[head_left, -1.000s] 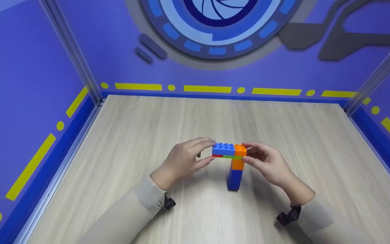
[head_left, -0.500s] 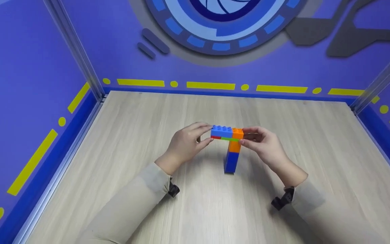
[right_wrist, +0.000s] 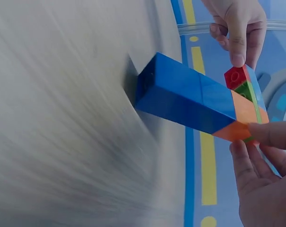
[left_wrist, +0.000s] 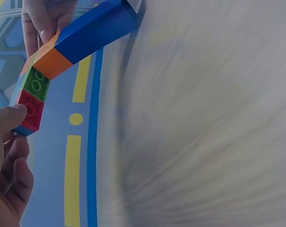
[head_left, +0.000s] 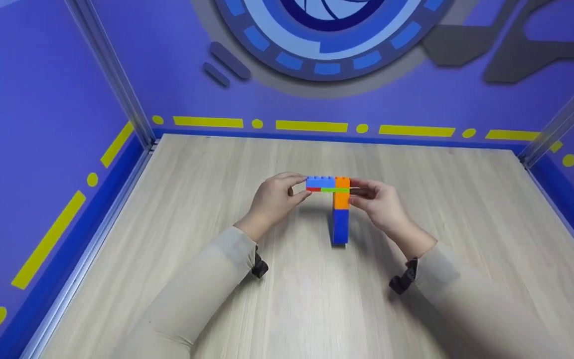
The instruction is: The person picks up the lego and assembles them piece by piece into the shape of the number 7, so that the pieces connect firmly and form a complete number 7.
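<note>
An upside-down L of toy building bricks stands between my hands. Its leg is dark blue bricks (head_left: 341, 227) topped by an orange brick (head_left: 341, 201). Jutting left from there are a thin green brick (left_wrist: 35, 84) and a thin red brick (left_wrist: 31, 109), with a light blue brick (head_left: 320, 183) and a second orange brick (head_left: 342, 182) above them. My left hand (head_left: 273, 200) pinches the free red and light blue end between thumb and fingers. At the corner, my right hand (head_left: 385, 208) grips the orange bricks, its thumb on the lower one. The leg's bottom end is close over the table.
A light wood table (head_left: 207, 189) lies under the bricks. Purple-blue panels (head_left: 132, 60) with yellow markings rise at the back and both sides, joined by metal corner posts (head_left: 112, 70). A small black camera (head_left: 403, 281) sits at the right wrist.
Both hands and the bricks have shifted away from me and slightly left in view. The studs now show edge-on, and my right thumb has slid down from the green brick to the lower orange one.
</note>
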Demonstrator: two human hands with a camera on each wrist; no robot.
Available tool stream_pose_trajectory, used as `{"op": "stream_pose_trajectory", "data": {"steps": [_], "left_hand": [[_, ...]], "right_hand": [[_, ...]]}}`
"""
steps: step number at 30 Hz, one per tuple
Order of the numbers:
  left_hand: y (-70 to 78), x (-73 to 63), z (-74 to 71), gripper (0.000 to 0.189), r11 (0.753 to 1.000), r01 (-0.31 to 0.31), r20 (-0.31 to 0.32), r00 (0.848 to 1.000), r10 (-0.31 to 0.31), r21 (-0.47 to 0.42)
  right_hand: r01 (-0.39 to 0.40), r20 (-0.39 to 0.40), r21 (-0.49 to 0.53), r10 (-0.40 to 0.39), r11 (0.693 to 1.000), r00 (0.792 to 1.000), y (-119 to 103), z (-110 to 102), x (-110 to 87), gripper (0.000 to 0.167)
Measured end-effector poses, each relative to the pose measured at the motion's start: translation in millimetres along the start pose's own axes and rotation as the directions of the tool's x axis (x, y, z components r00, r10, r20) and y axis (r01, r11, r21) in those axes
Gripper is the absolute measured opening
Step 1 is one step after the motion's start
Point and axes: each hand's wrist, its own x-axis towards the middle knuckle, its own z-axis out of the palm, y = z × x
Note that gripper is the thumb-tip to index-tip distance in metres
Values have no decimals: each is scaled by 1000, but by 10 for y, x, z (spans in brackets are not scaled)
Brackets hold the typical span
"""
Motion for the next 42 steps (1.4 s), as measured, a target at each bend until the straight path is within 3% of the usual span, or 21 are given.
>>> {"op": "stream_pose_trajectory", "data": {"steps": [5, 11, 21, 31, 42], "left_hand": [[-68, 170, 32, 40, 993, 120, 83, 989, -119, -5], [-190, 324, 104, 36, 975, 220, 147, 965, -218, 1], [-333, 428, 250, 38, 948, 317, 224, 925, -307, -10], [-393, 474, 334, 39, 944, 329, 273, 910, -312, -19], [-428, 532, 324, 39, 948, 318, 290, 907, -305, 3]], "right_hand": [[-70, 6, -8, 70, 997, 997, 10, 34, 170, 53], [-182, 82, 31, 179, 983, 980, 63, 40, 360, 63], [-266, 145, 119, 248, 957, 958, 200, 56, 500, 67], [-301, 135, 98, 288, 948, 948, 302, 85, 529, 67], [-285, 133, 53, 276, 957, 952, 276, 85, 542, 66]]}}
